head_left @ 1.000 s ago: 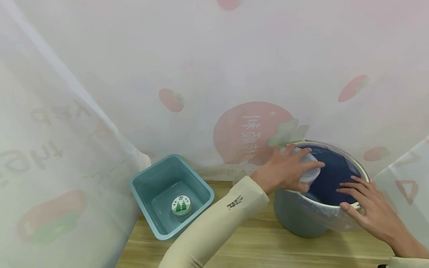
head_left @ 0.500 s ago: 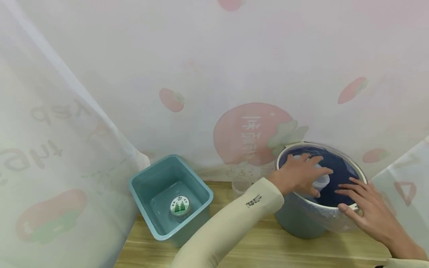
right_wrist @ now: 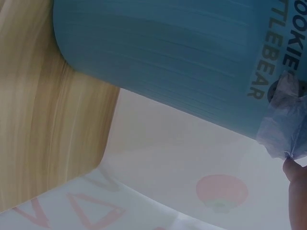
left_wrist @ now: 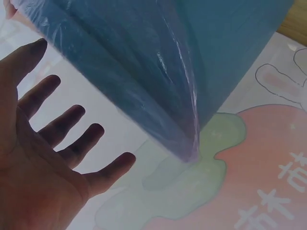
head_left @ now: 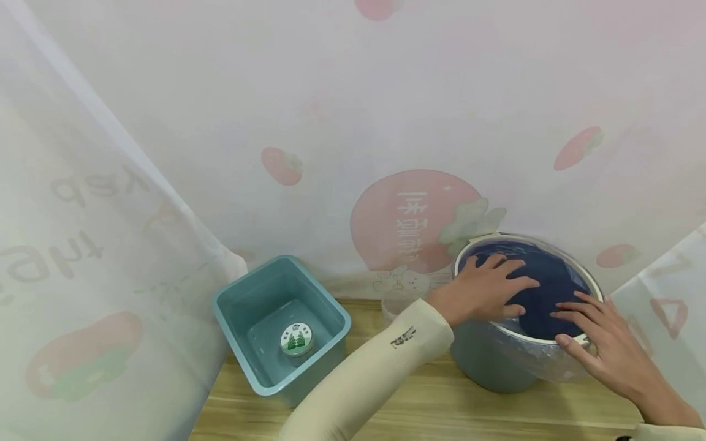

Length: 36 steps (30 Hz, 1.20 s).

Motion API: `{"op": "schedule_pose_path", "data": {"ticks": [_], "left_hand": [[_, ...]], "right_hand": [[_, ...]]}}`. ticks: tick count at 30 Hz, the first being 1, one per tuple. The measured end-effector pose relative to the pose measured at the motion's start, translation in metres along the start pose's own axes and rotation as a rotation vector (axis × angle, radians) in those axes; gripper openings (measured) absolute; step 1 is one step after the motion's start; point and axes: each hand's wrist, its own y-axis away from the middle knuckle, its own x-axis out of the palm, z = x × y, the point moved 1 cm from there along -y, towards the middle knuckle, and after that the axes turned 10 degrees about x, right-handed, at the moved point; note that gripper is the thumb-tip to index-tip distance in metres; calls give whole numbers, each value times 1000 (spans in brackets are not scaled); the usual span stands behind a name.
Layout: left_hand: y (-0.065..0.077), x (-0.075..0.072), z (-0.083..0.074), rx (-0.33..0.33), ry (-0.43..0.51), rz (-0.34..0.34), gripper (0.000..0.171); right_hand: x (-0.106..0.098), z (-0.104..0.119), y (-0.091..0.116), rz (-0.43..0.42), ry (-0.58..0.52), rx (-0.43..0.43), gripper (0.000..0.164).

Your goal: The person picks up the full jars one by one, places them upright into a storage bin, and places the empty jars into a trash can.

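Observation:
Over the left side of a blue-grey trash bin (head_left: 491,367), my left hand (head_left: 481,291) hovers with fingers spread and nothing in its grasp. The left wrist view shows that same hand (left_wrist: 48,148) open beside the bin's bag-covered wall (left_wrist: 139,81). A clear plastic bag (head_left: 551,355) lines the bin and hangs over its pale rim; the inside looks dark blue. My right hand (head_left: 612,343) rests at the right of the rim, its fingers extended over the opening. In the right wrist view, a fingertip (right_wrist: 290,167) touches the bag's hanging edge.
A teal square basin (head_left: 238,348) stands on the wooden table (head_left: 419,398) at left. Inside it sits a round container (head_left: 296,340) with a green-and-white lid. Behind the left sleeve is a clear cup (head_left: 394,303). A strawberry-printed curtain (head_left: 331,122) closes off the back.
My left hand moved right over the bin with a clear plastic cup, then let it go inside; the cup is now out of sight. The right hand stays at the rim.

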Motion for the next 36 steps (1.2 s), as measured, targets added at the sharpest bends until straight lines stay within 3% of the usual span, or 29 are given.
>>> {"op": "schedule_pose_path", "data": {"ticks": [7,16,24,33,36], "left_hand": [[22,-2,16,-3,0,-74,57],[55,6,47,-70,10,-161,57],[72,22,66,-134,6,-229,54],[87,50,78,-192,24,-330,57],[89,61,81,-223,40,-331,59]], "right_hand": [[1,-2,-2,-2,-21,-4,38],[-4,-3,-3,-12,-19,-6,37],[-6,-4,0,-10,-13,4,36],[-8,-4,3,-10,-6,6,36],[-8,-3,2,-6,-3,2,36]]}}
